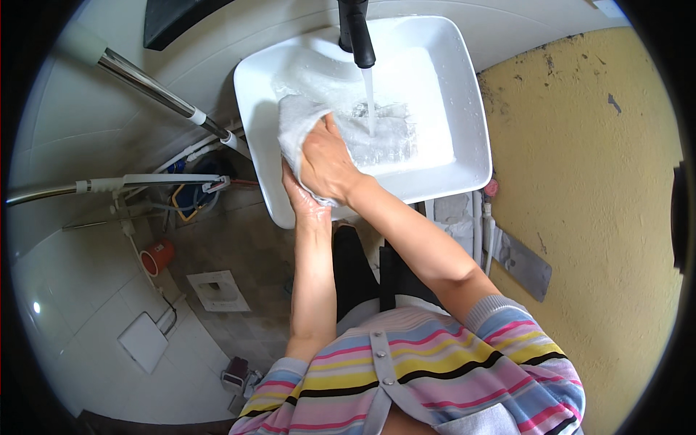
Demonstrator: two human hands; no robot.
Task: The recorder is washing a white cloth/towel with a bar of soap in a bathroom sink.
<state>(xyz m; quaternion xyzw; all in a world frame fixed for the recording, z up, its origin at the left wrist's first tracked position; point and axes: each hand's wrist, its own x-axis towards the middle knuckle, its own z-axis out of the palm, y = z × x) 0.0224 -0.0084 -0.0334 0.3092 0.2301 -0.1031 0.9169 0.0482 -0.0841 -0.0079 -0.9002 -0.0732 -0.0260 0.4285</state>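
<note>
A wet light-grey cloth [296, 125] is bunched between my two hands over the left near side of the white sink [473, 127]. My right hand [326, 161] presses on the cloth from above, fingers partly tucked into its folds. From below, my left hand [296, 192] supports it, mostly covered by the cloth and the right hand; its wrist glistens with water. A black faucet [357, 36] stands at the far side. Its water stream [370, 101] falls into the sink to the right of the cloth, and shallow water ripples on the basin floor.
Metal poles [148, 83] lean at the left wall. An orange-red bucket [157, 257] and a floor drain plate [217, 291] are on the lower left. A yellow, stained wall [580, 145] rises on the right. Pipes [478, 225] run below the sink.
</note>
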